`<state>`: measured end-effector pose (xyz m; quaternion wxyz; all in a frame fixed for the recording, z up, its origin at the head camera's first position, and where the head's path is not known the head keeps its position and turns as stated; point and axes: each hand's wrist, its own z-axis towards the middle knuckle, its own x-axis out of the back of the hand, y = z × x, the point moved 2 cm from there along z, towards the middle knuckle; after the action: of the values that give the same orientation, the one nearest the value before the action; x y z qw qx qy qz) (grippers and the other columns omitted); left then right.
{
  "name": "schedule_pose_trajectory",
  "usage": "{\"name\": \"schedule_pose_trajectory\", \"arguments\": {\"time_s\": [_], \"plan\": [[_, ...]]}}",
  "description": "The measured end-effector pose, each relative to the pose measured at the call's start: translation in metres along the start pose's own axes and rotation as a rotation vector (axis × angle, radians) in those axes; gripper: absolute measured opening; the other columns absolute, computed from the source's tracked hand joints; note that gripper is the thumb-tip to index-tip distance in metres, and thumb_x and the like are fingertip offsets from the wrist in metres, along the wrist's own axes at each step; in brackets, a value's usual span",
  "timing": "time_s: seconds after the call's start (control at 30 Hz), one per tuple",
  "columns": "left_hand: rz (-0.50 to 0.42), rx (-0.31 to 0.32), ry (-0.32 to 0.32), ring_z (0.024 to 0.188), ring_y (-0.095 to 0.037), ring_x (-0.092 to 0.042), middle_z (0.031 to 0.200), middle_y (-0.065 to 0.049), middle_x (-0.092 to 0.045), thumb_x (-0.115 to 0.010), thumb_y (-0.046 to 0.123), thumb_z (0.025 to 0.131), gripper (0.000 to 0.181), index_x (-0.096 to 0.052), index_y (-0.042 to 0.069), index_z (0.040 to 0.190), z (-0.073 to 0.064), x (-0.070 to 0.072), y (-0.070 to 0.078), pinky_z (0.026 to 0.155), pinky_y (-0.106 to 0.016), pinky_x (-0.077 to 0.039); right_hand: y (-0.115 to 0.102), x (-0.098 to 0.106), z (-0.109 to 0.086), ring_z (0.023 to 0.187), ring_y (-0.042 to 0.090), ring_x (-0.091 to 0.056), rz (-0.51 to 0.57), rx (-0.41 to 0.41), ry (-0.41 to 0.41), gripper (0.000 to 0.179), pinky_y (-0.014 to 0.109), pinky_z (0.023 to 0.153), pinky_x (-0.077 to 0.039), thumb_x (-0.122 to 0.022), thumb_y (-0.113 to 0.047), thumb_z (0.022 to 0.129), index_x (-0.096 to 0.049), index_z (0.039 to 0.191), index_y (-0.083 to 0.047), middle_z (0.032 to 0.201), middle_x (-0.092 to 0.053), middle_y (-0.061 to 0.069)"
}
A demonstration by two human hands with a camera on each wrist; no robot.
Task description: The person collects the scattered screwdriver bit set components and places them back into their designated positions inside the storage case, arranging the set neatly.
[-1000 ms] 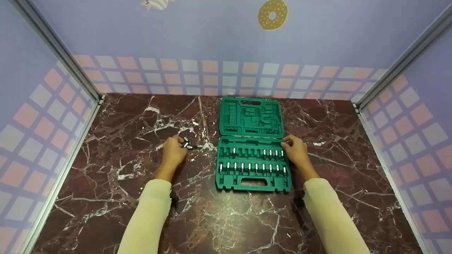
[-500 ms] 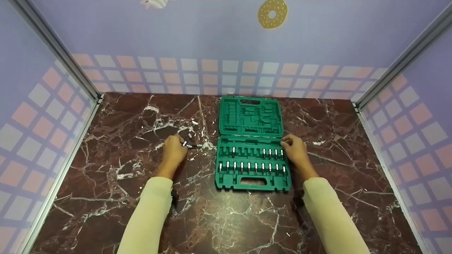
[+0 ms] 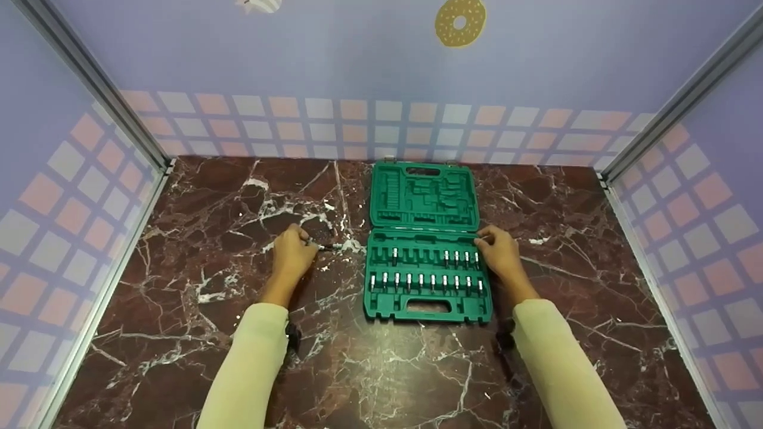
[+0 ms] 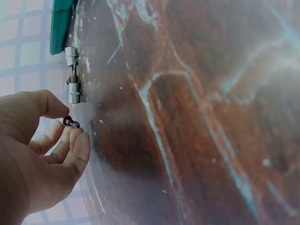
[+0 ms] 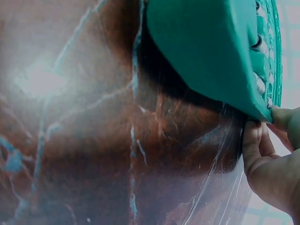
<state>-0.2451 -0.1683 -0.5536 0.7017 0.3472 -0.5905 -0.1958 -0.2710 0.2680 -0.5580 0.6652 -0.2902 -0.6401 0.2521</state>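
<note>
My left hand (image 3: 293, 250) is left of the green socket case (image 3: 396, 305). Between its thumb and fingers it pinches a small bit socket (image 4: 71, 123), whose dark end shows in the left wrist view while the fingers cover most of the rest. Just past the fingertips, two more silver bit sockets (image 4: 74, 93) lie on the marble table. My right hand (image 3: 499, 252) grips the case's right edge near the hinge, thumb on top and fingers at its side. The case lies open, with a full lower row of bit sockets (image 3: 421, 280) and several in the upper row.
The case's lid (image 3: 424, 196) lies folded back toward the rear wall (image 3: 334, 65). Side walls with metal corner strips enclose the dark red marble table (image 3: 387, 381). Vacant slots (image 3: 417, 255) show in the middle of the case's upper row.
The silver socket that stuck out beside my left fingers is now mostly hidden behind them; that hand has shifted slightly. My right hand and the case have stayed put.
</note>
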Motion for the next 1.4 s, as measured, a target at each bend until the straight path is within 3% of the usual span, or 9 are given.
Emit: {"name": "schedule_pose_trajectory", "arguments": {"time_s": [0.3,0.53,1.03,1.4], "plan": [[-0.125,0.025,-0.055,0.090,-0.033,-0.070,0.095,-0.018,-0.073,-0.069,0.003,0.080,0.018,-0.066,0.001,0.097,-0.007,0.002,0.015,0.085,-0.046,-0.057,-0.001,0.001,0.000,0.098,0.043,-0.067,-0.007,-0.021,-0.020,0.021,0.055,0.089,-0.053,-0.064,-0.011,0.101,-0.068,0.117,0.002,0.108,-0.072,0.028],[-0.155,-0.021,-0.082,0.084,-0.031,-0.068,0.088,-0.013,-0.071,-0.070,0.003,0.078,0.025,-0.072,0.002,0.102,-0.012,-0.004,0.033,0.081,-0.043,-0.056,0.000,0.000,0.000,0.100,0.043,-0.068,-0.008,-0.012,-0.025,0.023,0.056,0.089,-0.053,-0.063,-0.012,0.102,-0.068,0.118,0.003,0.109,-0.073,0.028],[-0.213,-0.122,-0.178,0.079,-0.024,-0.067,0.090,-0.011,-0.074,-0.071,0.003,0.084,0.014,-0.072,0.005,0.097,-0.027,-0.023,0.077,0.071,-0.034,-0.054,-0.001,0.000,0.001,0.099,0.042,-0.068,0.013,-0.024,-0.006,0.021,0.054,0.088,-0.053,-0.064,-0.012,0.102,-0.069,0.116,0.002,0.108,-0.073,0.027],[-0.246,-0.164,-0.296,0.079,-0.020,-0.065,0.092,-0.008,-0.072,-0.069,0.005,0.089,0.012,-0.071,0.005,0.101,-0.036,-0.037,0.102,0.071,-0.035,-0.055,-0.001,0.001,0.001,0.105,0.044,-0.067,0.005,-0.034,-0.017,0.022,0.056,0.094,-0.052,-0.064,-0.013,0.102,-0.068,0.118,0.002,0.112,-0.073,0.027]]}}
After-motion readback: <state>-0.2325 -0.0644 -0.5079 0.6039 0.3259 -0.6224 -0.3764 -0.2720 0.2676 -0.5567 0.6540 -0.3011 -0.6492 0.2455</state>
